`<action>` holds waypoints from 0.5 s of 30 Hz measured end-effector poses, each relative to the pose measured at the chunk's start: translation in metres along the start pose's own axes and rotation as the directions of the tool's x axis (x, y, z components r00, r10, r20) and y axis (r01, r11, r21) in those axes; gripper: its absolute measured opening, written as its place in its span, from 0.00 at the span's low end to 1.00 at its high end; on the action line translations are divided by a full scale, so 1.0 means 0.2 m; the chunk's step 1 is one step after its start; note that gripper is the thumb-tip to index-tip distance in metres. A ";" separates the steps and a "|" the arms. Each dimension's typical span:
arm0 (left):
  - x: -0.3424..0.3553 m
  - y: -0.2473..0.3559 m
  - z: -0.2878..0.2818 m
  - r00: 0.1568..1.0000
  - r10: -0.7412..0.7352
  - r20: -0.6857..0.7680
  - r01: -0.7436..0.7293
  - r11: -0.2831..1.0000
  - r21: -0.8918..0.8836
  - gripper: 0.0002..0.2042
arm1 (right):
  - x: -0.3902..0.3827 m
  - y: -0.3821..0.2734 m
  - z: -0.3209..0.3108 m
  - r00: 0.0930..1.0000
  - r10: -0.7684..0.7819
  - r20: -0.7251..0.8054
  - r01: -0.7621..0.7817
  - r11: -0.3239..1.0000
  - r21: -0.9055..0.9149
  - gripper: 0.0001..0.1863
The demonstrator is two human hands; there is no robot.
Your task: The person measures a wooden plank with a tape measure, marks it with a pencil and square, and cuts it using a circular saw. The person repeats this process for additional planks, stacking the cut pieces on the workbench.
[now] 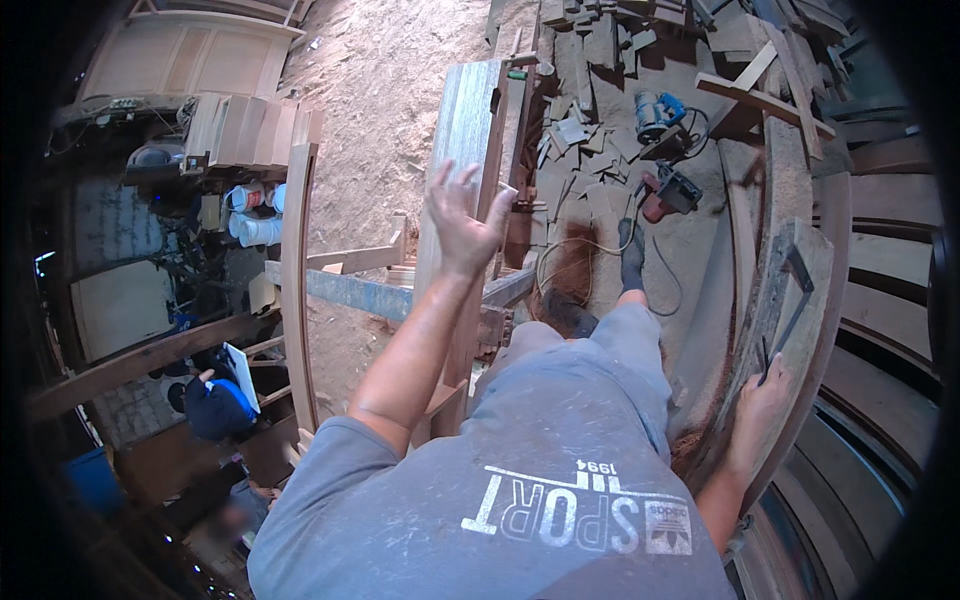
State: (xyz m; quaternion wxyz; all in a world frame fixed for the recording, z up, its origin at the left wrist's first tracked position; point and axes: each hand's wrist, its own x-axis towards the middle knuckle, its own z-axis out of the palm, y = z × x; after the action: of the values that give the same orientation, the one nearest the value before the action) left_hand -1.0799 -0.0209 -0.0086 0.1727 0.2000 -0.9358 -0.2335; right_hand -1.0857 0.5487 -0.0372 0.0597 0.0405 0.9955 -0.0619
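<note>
My left hand (463,220) is raised in the centre, fingers spread and curved, over or beside a long wooden board (450,120) with a dark slot near one edge; whether it touches the board I cannot tell. My right hand (762,400), at the right, has its fingers closed on a black angled metal tool (798,268), which lies along a rough wooden plank (800,330).
Two power tools (657,118) (668,195) lie with cords among wood offcuts (600,150). A blue-grey crossbeam (365,298) runs under the board. An upright timber (298,280) stands left. People (220,405), white buckets (260,232) and panels (170,55) are farther left.
</note>
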 end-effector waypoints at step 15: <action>-0.14 0.19 -0.19 0.736 0.382 0.559 0.044 0.798 -0.602 0.18 | 0.33 -0.99 -0.21 0.010 -0.907 0.421 -0.988 0.056 0.145 0.27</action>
State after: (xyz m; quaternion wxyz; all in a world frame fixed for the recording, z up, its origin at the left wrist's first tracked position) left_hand -1.0512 0.0080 0.0360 -0.0929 -0.0478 -0.8331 -0.5431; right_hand -1.1740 0.3640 0.0185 0.6843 0.1030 0.1180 -0.7122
